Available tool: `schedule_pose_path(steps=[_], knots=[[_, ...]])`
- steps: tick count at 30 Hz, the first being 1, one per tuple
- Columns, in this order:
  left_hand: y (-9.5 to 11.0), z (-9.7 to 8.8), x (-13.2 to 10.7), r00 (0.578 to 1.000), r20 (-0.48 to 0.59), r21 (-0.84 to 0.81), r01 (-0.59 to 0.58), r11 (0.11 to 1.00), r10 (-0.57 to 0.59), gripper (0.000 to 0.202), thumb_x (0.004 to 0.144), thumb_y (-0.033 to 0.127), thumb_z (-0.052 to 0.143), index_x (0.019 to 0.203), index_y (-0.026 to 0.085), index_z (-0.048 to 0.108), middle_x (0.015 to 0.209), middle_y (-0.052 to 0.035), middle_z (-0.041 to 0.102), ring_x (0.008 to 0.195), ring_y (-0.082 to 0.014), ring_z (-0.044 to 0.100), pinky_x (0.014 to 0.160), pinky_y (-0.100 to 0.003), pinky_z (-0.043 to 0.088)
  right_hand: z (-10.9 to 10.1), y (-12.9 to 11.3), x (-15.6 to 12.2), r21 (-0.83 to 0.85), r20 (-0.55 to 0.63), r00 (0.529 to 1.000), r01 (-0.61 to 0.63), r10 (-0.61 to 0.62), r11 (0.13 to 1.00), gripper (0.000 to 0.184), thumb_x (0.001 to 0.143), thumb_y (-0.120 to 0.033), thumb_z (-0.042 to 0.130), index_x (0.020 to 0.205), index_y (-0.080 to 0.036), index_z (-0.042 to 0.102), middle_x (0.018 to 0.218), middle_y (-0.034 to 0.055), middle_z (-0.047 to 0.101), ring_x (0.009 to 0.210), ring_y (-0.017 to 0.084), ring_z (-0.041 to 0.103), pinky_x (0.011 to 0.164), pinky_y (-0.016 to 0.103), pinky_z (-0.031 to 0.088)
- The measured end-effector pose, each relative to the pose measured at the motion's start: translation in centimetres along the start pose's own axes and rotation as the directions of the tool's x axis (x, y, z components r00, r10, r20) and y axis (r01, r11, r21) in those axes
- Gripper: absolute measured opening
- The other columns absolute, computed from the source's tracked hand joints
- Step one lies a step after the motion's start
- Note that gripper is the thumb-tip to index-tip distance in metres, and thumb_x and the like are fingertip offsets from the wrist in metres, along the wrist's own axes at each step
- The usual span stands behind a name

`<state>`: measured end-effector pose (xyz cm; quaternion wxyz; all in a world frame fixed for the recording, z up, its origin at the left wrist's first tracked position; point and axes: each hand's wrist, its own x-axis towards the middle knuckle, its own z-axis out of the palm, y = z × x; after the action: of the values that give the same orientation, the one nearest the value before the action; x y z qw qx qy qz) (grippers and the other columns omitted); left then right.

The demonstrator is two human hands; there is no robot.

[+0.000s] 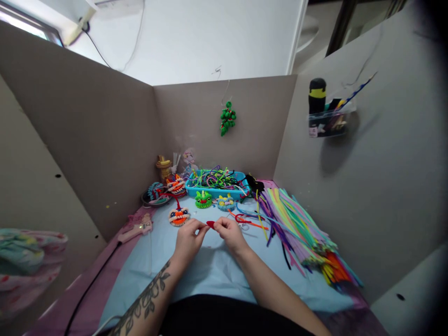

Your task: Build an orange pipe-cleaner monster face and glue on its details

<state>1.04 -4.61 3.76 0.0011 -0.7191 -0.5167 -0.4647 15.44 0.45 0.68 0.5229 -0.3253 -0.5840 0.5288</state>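
Above the blue cloth (205,280), my left hand (191,235) and my right hand (229,233) meet. Between their pinched fingertips is a small red pipe-cleaner piece (210,224), bent into a pointed shape; the fingers cover its ends. Just beyond my left hand lies an orange and cream pipe-cleaner animal head (179,216) with a red stem at its top. A green animal head (203,199) and a blue and yellow one (226,202) stand farther back. Loose red and orange pipe cleaners (250,220) lie past my right hand.
A blue basket (196,190) holds tangled pipe cleaners at the back. Long pipe-cleaner bundles (297,224) cover the right side. At left lie a glue gun (135,231) with a black cord and a dark bowl (147,201). Grey panels (224,154) enclose the table.
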Motion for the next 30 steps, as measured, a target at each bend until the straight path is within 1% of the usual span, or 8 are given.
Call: schedule_pose_path(steps=[7,12,14,16,19,22,28,30], knots=[[-0.5,0.0,-0.2,1.0,-0.019,-0.001,-0.006,1.0,0.006,0.016,0.078,0.029,0.058,0.068,0.017,0.062,0.064,-0.0016,0.06,0.062,-0.0132,0.055,0.058,-0.023,0.04,-0.1,0.1,0.0,-0.045,0.038,0.999,0.035,-0.033,0.998,0.024,0.072,-0.032,0.059,0.057,-0.016,0.049,0.05,-0.0059,0.037,0.049,0.008,0.031,0.048,0.022,0.024],[-1.1,0.2,0.0,1.0,-0.004,0.025,-0.02,0.999,0.02,0.018,0.078,0.031,0.059,0.066,0.017,0.062,0.061,-0.0011,0.06,0.059,-0.0129,0.054,0.056,-0.023,0.041,-0.2,0.3,-0.1,-0.072,0.061,0.997,0.054,-0.05,0.996,0.023,0.072,-0.032,0.059,0.059,-0.015,0.051,0.053,-0.0051,0.039,0.051,0.008,0.033,0.049,0.022,0.025],[-1.4,0.2,0.0,0.999,0.006,0.034,-0.046,0.998,0.045,0.015,0.077,0.03,0.059,0.071,0.017,0.063,0.064,-0.0015,0.061,0.061,-0.0133,0.056,0.058,-0.024,0.042,-0.3,0.3,-0.1,-0.076,0.063,0.997,0.052,-0.047,0.996,0.023,0.072,-0.032,0.059,0.059,-0.015,0.051,0.053,-0.005,0.04,0.051,0.008,0.034,0.049,0.022,0.025],[-1.6,0.1,0.1,0.996,0.005,0.037,-0.092,0.995,0.092,0.012,0.077,0.028,0.06,0.082,0.018,0.064,0.07,-0.0025,0.063,0.065,-0.014,0.057,0.061,-0.025,0.045,-0.3,0.4,-0.1,-0.079,0.056,0.998,0.043,-0.038,0.996,0.023,0.072,-0.032,0.059,0.059,-0.015,0.051,0.053,-0.005,0.04,0.051,0.008,0.034,0.05,0.022,0.026],[-1.7,-0.2,0.1,0.986,-0.02,0.035,-0.167,0.985,0.168,0.016,0.079,0.025,0.058,0.092,0.019,0.064,0.078,-0.0042,0.064,0.071,-0.0145,0.059,0.064,-0.025,0.047,-0.4,0.3,0.0,-0.086,0.053,0.998,0.034,-0.03,0.996,0.022,0.072,-0.031,0.059,0.059,-0.015,0.051,0.053,-0.0049,0.041,0.051,0.009,0.035,0.05,0.022,0.026],[-1.6,-0.4,0.1,0.976,-0.022,0.019,-0.217,0.976,0.217,0.014,0.081,0.024,0.055,0.09,0.02,0.065,0.076,-0.0042,0.063,0.07,-0.0137,0.059,0.063,-0.024,0.048,-0.4,0.2,0.0,-0.088,0.062,0.998,0.038,-0.032,0.995,0.021,0.071,-0.03,0.06,0.059,-0.015,0.051,0.053,-0.0047,0.042,0.051,0.009,0.036,0.05,0.022,0.027],[-1.5,-0.5,0.1,0.981,0.015,-0.017,-0.195,0.981,0.195,0.013,0.08,0.022,0.056,0.088,0.018,0.066,0.076,-0.0048,0.063,0.07,-0.0136,0.059,0.062,-0.024,0.048,-0.7,0.3,0.0,-0.073,0.08,0.996,0.039,-0.033,0.997,0.021,0.071,-0.031,0.061,0.059,-0.015,0.052,0.053,-0.0049,0.042,0.051,0.008,0.036,0.05,0.022,0.028],[-1.4,-0.6,0.1,0.978,0.006,-0.022,-0.206,0.978,0.206,0.013,0.08,0.022,0.056,0.087,0.018,0.066,0.075,-0.0045,0.063,0.068,-0.0131,0.059,0.061,-0.023,0.047,-0.7,0.4,0.0,-0.073,0.092,0.995,0.037,-0.03,0.997,0.021,0.071,-0.031,0.061,0.059,-0.015,0.053,0.053,-0.0048,0.043,0.051,0.008,0.037,0.051,0.022,0.028]])
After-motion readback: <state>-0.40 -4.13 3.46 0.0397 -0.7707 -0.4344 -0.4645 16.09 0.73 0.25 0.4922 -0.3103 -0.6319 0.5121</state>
